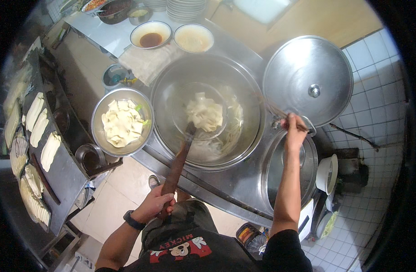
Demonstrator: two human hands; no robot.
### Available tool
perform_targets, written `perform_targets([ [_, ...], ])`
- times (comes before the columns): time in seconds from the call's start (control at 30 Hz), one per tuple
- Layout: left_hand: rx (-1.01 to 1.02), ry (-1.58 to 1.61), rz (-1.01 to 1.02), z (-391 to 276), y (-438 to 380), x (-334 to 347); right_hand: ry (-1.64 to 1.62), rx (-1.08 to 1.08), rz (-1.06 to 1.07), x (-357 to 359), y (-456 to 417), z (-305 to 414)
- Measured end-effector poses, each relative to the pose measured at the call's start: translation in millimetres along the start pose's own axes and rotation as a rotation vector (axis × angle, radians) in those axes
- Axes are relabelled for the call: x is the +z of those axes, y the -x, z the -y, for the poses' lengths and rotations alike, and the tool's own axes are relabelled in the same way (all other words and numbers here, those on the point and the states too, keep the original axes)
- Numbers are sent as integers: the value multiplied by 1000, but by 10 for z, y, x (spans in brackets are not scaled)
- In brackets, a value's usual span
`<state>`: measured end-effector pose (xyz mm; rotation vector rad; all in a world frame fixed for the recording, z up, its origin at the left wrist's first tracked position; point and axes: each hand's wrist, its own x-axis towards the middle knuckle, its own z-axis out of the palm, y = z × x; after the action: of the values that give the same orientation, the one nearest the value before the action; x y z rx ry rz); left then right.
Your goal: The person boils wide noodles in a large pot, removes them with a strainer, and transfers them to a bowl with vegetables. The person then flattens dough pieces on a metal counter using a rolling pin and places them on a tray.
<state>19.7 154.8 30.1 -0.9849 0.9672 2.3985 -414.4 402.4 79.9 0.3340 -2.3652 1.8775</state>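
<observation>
My left hand (157, 203) is closed around the dark wooden handle (175, 168) of a strainer or ladle. Its round head holds wide pale noodles (205, 114) inside a large steel pot (160, 136) of steaming water. More noodle strands float at the right of the head. My right hand (295, 131), by the pot's right side, grips long chopsticks (279, 113) that slant towards the pot; steam blurs their far ends. Left of the pot, a steel bowl (96, 124) contains wide noodles and a little green leaf.
A big steel lid (296, 68) stands at the upper right above a second pot (264, 183). Two bowls with sauce (151, 40) and pale contents (193, 38) sit behind the main pot, near a cloth (150, 63). Dough strips (51, 151) and a rolling pin (45, 178) lie on the left counter.
</observation>
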Motion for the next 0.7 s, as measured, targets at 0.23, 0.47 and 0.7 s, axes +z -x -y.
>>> perform_targets([
  [0.23,114,-131,-121,-334,42,11,186,-3,87,626,-332,-1828],
  [0.47,88,-150,-317,-450,93,119,529,-323,90,1621,-1087,-2910],
  [0.7,-80,-217,-414,-349,241,170,620,66,394,1974,-1069,-3219],
])
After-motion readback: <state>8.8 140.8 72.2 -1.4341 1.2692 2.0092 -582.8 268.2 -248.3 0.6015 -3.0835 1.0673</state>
